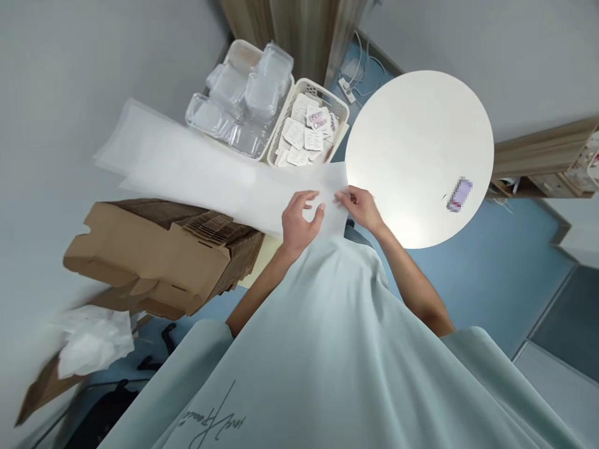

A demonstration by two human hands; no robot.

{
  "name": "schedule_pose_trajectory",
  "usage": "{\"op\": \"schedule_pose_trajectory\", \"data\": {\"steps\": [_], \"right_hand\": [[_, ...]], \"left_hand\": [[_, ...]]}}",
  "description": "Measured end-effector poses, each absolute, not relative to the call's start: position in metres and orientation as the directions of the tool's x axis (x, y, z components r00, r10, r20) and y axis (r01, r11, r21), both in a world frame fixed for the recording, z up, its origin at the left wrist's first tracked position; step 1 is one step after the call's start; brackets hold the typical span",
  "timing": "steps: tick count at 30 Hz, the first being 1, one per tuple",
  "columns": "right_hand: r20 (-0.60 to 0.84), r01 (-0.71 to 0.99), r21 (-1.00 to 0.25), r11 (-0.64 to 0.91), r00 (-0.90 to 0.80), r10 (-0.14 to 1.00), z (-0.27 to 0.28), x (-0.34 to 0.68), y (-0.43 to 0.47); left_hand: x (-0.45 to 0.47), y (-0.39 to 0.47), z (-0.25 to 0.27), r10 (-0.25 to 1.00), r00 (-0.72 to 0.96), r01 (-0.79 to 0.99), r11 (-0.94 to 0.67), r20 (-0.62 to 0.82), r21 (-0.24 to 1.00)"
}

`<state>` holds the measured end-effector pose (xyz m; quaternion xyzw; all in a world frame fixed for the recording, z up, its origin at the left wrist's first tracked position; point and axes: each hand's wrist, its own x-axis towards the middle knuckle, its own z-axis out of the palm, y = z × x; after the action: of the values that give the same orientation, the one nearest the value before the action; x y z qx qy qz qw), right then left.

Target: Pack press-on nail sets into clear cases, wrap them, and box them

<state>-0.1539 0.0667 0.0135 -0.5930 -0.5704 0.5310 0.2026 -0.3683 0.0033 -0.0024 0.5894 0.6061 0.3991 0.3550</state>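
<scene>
A stack of long, thin white sheets (196, 168) stretches from the far left to its short edge in front of me. My left hand (298, 226) hovers over or rests lightly on the near end, thumb and fingers curved and apart, with nothing visible between them. At the short right edge, my right hand (362, 207) has thumb and fingertips pressed together on the white sheet. How many layers it pinches cannot be made out.
Behind the sheets stand a basket of clear plastic boxes (262, 93) and a white basket (341, 109) of printed cards. Flattened brown cardboard boxes (154, 262) are stacked at left. A round white table (416, 137) carries a purple item (460, 194). A power strip (347, 91) lies behind.
</scene>
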Motion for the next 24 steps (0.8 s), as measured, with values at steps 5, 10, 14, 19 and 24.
{"op": "schedule_pose_trajectory", "data": {"steps": [5, 10, 14, 19, 24], "right_hand": [[-0.414, 0.434, -0.843, -0.317, -0.147, 0.898, 0.027, -0.085, 0.053], [-0.415, 0.365, -0.859, -0.36, -0.083, 0.906, 0.03, -0.021, 0.044], [-0.401, 0.355, -0.857, -0.373, -0.007, 0.916, 0.022, 0.035, 0.039], [-0.425, 0.341, -0.84, -0.422, 0.067, 0.902, -0.006, 0.111, 0.031], [-0.472, 0.232, -0.843, -0.484, 0.109, 0.875, -0.041, 0.174, 0.019]], "left_hand": [[-0.36, 0.054, -0.011, 0.991, 0.114, 0.644, -0.02, -0.071, 0.764], [-0.318, 0.102, -0.034, 0.941, 0.301, 0.705, -0.111, -0.154, 0.7], [-0.264, 0.121, -0.04, 0.884, 0.404, 0.683, -0.121, -0.235, 0.72], [-0.193, 0.133, -0.038, 0.834, 0.429, 0.59, 0.033, -0.348, 0.806], [-0.13, 0.146, -0.049, 0.865, 0.339, 0.549, 0.137, -0.369, 0.824]]}}
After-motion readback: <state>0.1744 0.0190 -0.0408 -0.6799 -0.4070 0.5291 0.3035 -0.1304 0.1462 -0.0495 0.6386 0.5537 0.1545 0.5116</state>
